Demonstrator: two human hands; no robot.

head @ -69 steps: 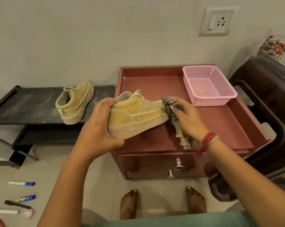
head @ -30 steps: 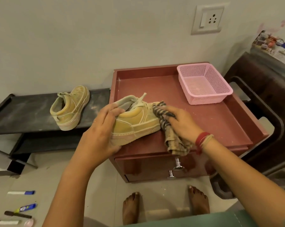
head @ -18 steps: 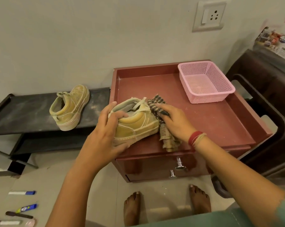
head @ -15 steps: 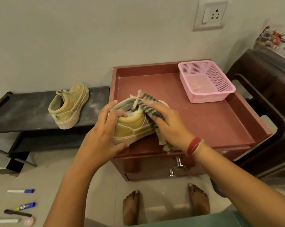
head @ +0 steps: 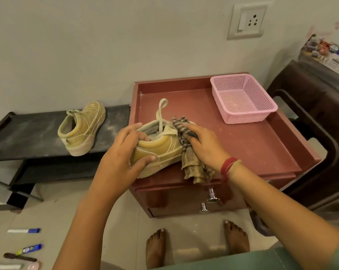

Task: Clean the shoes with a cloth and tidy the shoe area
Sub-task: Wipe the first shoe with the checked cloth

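A dusty yellow sneaker [head: 161, 151] rests over the front left corner of the red cabinet top [head: 248, 145]. My left hand [head: 124, 158] grips its heel, thumb on the side and fingers over the collar. My right hand [head: 203, 145] presses a striped brown cloth [head: 192, 166] against the shoe's tongue and toe area; the cloth's loose end hangs over the cabinet's front edge. One lace loop sticks up from the shoe. The matching second sneaker [head: 81, 129] stands on the dark low shoe rack [head: 28, 133] to the left, toe toward the wall.
A pink plastic basket [head: 242, 98] sits at the back right of the cabinet top. A dark chair [head: 320, 137] stands to the right. Markers and pens [head: 24, 248] lie on the tiled floor at lower left. My bare feet [head: 196, 244] are in front of the cabinet's drawer knobs [head: 211, 197].
The shoe has turned so its heel faces me more. My right hand with the cloth slid from the toe up over the tongue, then back a little; a lace loop now stands upright.
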